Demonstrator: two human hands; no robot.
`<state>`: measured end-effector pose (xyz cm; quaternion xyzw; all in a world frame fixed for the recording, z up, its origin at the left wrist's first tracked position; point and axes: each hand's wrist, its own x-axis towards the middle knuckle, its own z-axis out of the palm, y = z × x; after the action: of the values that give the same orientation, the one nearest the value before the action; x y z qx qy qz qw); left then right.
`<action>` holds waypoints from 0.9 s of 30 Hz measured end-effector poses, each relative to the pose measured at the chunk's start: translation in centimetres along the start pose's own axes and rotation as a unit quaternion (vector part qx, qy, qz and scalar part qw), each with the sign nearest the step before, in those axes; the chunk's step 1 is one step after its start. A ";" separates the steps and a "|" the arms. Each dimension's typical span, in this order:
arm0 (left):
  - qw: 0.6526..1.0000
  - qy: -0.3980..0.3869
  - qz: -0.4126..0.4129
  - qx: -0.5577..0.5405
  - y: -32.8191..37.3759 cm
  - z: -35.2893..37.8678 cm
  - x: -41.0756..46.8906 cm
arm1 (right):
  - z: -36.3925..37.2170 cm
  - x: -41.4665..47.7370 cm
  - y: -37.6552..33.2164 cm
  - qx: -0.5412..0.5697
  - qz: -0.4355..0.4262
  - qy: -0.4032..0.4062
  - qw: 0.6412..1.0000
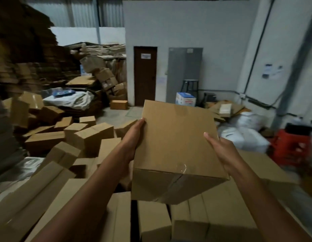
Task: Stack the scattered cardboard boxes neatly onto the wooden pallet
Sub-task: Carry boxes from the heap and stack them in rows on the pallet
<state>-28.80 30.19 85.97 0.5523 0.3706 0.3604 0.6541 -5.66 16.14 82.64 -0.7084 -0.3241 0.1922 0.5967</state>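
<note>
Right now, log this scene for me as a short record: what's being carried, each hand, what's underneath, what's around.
held item: closed cardboard box, taped seam, tilted
left hand: pressed flat on the box's left side
right hand: flat on its right side, thumb on top
underneath: packed boxes side by side
left of scene: scattered boxes in a heap
background: brown door, red crate
pallet: not visible

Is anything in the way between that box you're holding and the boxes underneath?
Nothing visible. The box, pressed between left hand and right hand, hangs just above the stacked boxes; the pallet itself is hidden.
</note>
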 end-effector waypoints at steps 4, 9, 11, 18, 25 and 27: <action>0.998 -0.069 0.002 -0.015 -0.7 8.2 -0.5 | -9.1 -1.1 0.7 -0.013 -0.001 0.073 0.997; 0.985 -0.168 0.003 -0.033 -1.8 16.5 -1.0 | -17.8 -2.5 1.8 -0.039 -0.002 0.145 0.989; 0.979 -0.196 -0.005 -0.049 -2.3 19.5 -1.0 | -20.6 -2.9 2.7 -0.048 0.006 0.173 0.984; 0.953 -0.296 -0.044 -0.049 -4.6 30.2 0.0 | -29.3 -3.3 6.4 -0.044 0.053 0.240 0.968; 0.927 -0.359 -0.099 -0.045 -11.0 41.2 3.5 | -37.4 -1.1 11.6 -0.036 0.093 0.276 0.956; 0.921 -0.371 -0.111 -0.039 -13.1 44.8 5.2 | -39.9 0.5 13.2 -0.037 0.108 0.278 0.954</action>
<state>13.95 12.64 77.75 0.5759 0.1455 0.0688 0.8015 24.02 -13.34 78.45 -0.7861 -0.0737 0.0387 0.6124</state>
